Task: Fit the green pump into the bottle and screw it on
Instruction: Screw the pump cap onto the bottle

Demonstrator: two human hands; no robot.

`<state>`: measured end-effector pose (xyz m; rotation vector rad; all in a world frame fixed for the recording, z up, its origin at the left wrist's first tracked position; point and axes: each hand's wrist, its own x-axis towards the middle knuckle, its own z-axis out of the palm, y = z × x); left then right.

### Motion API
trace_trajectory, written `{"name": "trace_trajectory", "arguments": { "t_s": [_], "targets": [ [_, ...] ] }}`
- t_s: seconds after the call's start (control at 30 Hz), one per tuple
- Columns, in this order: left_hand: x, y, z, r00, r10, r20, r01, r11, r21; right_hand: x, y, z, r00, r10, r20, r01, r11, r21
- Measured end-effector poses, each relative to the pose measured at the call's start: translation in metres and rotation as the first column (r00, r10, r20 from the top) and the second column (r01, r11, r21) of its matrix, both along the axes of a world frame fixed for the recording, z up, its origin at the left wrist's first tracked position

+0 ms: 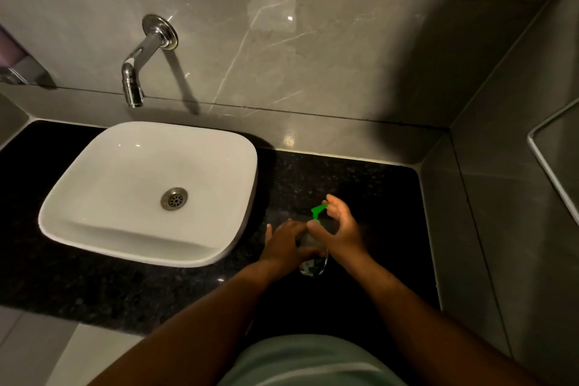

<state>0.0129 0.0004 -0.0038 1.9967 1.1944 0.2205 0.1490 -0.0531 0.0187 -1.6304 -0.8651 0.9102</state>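
Here the left hand (286, 241) grips the bottle (311, 255); the right hand (340, 229) pinches the pump (318, 211) collar. Best keep it upright, turning gently.

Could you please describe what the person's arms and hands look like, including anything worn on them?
Both forearms are bare: no sleeves, watch, bracelets or gloves show. The left hand and right hand show no rings; the fingers are uncovered. A pale garment covers the torso.

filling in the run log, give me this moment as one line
stage: screwing pump on | left hand: grips bottle on counter | right hand: fingers at green pump collar | sink: left of bottle
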Motion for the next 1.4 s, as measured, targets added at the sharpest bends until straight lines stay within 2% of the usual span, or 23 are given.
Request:
{"name": "trace_trajectory", "arguments": {
  "t_s": [0.1, 0.3, 0.47, 0.73, 0.9, 1.13, 1.27, 1.4],
  "targets": [
    [-0.001, 0.001, -0.001, 1.0, 0.027, 0.007, -0.027, 1.0, 0.008, 0.007, -0.005, -0.001, 0.994, 0.089, -0.058, -0.089, 0.996, -0.005],
    [0.0, 0.001, -0.002, 1.0, -0.016, -0.021, 0.017, 1.0, 0.02, -0.003, -0.004, -0.003, 0.993, 0.005, 0.117, 0.001, 0.998, -0.057],
    [-0.001, 0.001, 0.0, 1.0, 0.011, -0.009, -0.011, 1.0, 0.002, 0.001, -0.005, -0.008, 0.998, 0.039, -0.039, -0.039, 0.999, 0.0],
    [-0.001, 0.003, -0.007, 0.994, -0.012, -0.111, 0.023, 0.995, 0.093, -0.001, -0.007, -0.003, 0.994, 0.037, 0.102, -0.034, 0.999, -0.038],
    [-0.001, 0.004, -0.012, 0.99, 0.02, -0.14, 0.0, 0.989, 0.145, 0.004, -0.013, -0.001, 0.991, 0.13, -0.033, -0.13, 0.992, -0.001],
    [0.001, 0.004, -0.008, 0.978, -0.043, -0.206, 0.078, 0.983, 0.163, -0.002, -0.006, 0.004, 0.995, 0.031, 0.1, -0.024, 0.997, -0.069],
    [-0.002, 0.005, -0.006, 0.982, -0.009, -0.188, 0.035, 0.99, 0.138, 0.002, -0.009, 0.003, 0.996, 0.082, -0.015, -0.083, 0.996, -0.019],
    [-0.003, 0.006, -0.005, 0.984, 0.0, -0.178, 0.027, 0.989, 0.148, 0.01, -0.011, 0.005, 0.992, 0.125, -0.015, -0.126, 0.99, -0.068]
  ]
}}
